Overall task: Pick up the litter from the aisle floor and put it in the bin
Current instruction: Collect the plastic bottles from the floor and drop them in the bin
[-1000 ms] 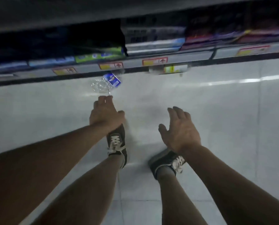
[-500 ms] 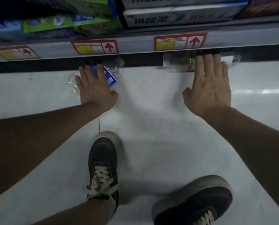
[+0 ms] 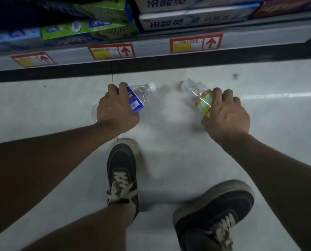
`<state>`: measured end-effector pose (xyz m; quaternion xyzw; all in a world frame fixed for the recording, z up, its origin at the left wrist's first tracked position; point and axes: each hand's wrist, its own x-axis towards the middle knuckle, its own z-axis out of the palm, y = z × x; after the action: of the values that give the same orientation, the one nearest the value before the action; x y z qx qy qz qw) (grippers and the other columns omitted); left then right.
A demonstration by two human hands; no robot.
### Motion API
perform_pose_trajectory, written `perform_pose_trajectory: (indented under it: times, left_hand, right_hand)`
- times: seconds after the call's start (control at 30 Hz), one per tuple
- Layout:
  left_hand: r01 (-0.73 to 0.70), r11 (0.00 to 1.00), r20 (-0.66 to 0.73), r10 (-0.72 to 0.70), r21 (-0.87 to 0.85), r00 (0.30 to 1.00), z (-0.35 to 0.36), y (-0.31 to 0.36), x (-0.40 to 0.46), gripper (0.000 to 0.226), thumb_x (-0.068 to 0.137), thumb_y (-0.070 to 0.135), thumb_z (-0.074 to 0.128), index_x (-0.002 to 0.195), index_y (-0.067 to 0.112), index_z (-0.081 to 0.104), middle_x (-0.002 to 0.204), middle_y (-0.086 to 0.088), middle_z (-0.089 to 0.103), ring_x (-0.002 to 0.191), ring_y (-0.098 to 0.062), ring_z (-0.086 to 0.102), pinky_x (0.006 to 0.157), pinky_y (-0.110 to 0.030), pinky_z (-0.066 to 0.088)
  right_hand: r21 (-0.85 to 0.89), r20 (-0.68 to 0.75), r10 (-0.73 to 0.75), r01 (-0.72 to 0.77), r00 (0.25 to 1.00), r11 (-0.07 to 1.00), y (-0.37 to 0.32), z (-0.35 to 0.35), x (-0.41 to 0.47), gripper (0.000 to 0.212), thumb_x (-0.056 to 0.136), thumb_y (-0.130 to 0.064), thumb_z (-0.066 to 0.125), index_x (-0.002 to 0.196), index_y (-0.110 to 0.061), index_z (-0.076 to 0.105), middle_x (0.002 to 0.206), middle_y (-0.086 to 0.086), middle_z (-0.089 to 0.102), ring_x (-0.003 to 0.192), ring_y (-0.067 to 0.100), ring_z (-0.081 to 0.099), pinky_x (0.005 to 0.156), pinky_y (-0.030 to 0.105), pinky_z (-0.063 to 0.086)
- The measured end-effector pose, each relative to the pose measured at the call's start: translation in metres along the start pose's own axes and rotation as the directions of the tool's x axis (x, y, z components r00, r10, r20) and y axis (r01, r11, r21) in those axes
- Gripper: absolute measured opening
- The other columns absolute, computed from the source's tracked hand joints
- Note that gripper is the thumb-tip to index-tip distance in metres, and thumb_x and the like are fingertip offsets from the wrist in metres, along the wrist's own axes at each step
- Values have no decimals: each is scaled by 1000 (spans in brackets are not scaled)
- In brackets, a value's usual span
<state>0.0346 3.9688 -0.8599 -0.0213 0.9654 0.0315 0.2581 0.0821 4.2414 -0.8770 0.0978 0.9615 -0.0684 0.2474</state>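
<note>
A pale tiled floor (image 3: 169, 160) fills most of the view. Along its far edge runs a shelf (image 3: 154, 49) with a dark base strip beneath it and three red-framed price tags (image 3: 196, 42) on its front lip. On the shelf lie boxes: green boxes (image 3: 89, 28) at the left, white boxes with blue lettering (image 3: 192, 20) right of them, and a dark red one at the far right.

Two bare forearms reach in from the near corners. Between them stand two dark shoes with white laces: the left shoe (image 3: 122, 171) points toward the shelf, and the right shoe (image 3: 214, 212) sits nearer and to the right, turned outward.

The left hand (image 3: 115, 111) grips the blue bottle (image 3: 138, 96), a clear one with a blue label, fingers curled over its body; the white cap points far and right, and the base shows past the wrist on the left. The right hand (image 3: 227, 115) grips the green bottle (image 3: 200, 98), clear with a green and red label, fingers wrapped round its lower half; the neck points far and left. Both bottles are held low near the shelf base, their necks angled toward each other and apart. Whether either touches the floor cannot be told.
</note>
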Motion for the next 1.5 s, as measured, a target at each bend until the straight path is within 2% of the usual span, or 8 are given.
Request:
perform_pose_trajectory:
  times: [0.27, 0.53, 0.67, 0.8, 0.9, 1.1, 1.23, 1.5]
  left_hand:
    - [-93, 995, 80, 91, 25, 993, -76, 20, -105, 85, 72, 43, 83, 138, 15, 37, 126, -12, 52, 105, -31, 61, 88, -43, 54]
    - [-172, 983, 42, 170, 57, 985, -214, 48, -203, 76, 67, 46, 79, 126, 18, 41, 113, -8, 59, 96, -29, 61, 85, -41, 49]
    - [-205, 974, 28, 203, 99, 979, -297, 76, -255, 72, 67, 47, 76, 124, 19, 41, 112, -6, 58, 95, -27, 60, 84, -41, 48]
    - [-153, 987, -12, 154, 48, 988, -382, 98, -308, 75, 67, 48, 78, 127, 20, 40, 116, -5, 58, 100, -26, 60, 87, -40, 48]
    - [-94, 996, -49, 93, -11, 994, -441, 111, -347, 80, 67, 47, 79, 129, 20, 39, 119, -6, 57, 104, -26, 60, 90, -40, 48]
    - [-5, 998, -132, -3, -60, 991, -530, 116, -422, 86, 67, 51, 80, 134, 23, 35, 126, -3, 56, 112, -24, 58, 95, -39, 46]
    - [72, 989, -173, -94, -132, 980, -574, 113, -467, 94, 67, 53, 84, 140, 26, 33, 132, 0, 54, 118, -20, 57, 98, -37, 48]
    - [171, 959, -282, -232, -225, 931, -633, 69, -540, 89, 68, 52, 79, 138, 24, 32, 126, -1, 53, 112, -20, 56, 95, -37, 46]
  right_hand:
    - [106, 77, 68, -76, 995, 991, 0, -61, -126, 70, 76, -38, 71, 131, -13, 36, 110, 12, 45, 93, 34, 58, 64, 41, 49]
    - [172, 89, 92, -107, 992, 979, 1, -212, -234, 72, 78, -43, 70, 134, -14, 36, 106, 10, 51, 94, 30, 57, 62, 34, 39]
    - [209, 51, 120, -128, 991, 970, 4, -302, -292, 71, 78, -45, 70, 135, -16, 38, 105, 7, 52, 92, 29, 58, 62, 35, 46]
    - [252, 17, 158, -157, 987, 955, 6, -391, -340, 72, 82, -44, 66, 140, -17, 34, 108, 7, 52, 94, 27, 57, 65, 38, 50]
    - [264, -19, 149, -139, 989, 955, 9, -452, -374, 71, 82, -44, 67, 139, -16, 34, 105, 6, 52, 91, 26, 56, 59, 35, 45]
    - [258, -68, 46, -27, 997, 966, 18, -559, -432, 70, 86, -48, 63, 140, -22, 27, 112, 2, 49, 99, 23, 54, 66, 34, 45]
    - [252, -99, 0, 25, 995, 967, 23, -610, -459, 70, 86, -48, 64, 140, -22, 28, 113, 2, 51, 101, 24, 55, 68, 35, 46]
    - [181, -139, -158, 182, 978, 966, -7, -671, -489, 73, 85, -50, 66, 142, -22, 29, 121, 4, 52, 103, 26, 58, 71, 36, 49]
